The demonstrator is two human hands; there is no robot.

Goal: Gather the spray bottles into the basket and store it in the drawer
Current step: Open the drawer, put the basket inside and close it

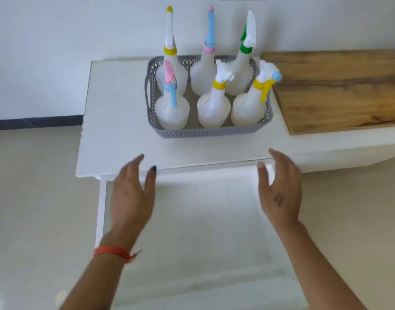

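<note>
A grey perforated basket stands on the white cabinet top. Several translucent spray bottles stand upright inside it, among them one with a pink and blue head at front left and one with a yellow trigger at front right. Below the cabinet top's front edge a white drawer is pulled out, with nothing visible inside. My left hand and my right hand hover over the drawer, palms facing each other, fingers apart, holding nothing. Both are short of the basket.
A wooden board lies on a white ledge to the right of the basket. A white wall rises behind the cabinet. Beige floor lies to the left, with a dark skirting strip along the wall.
</note>
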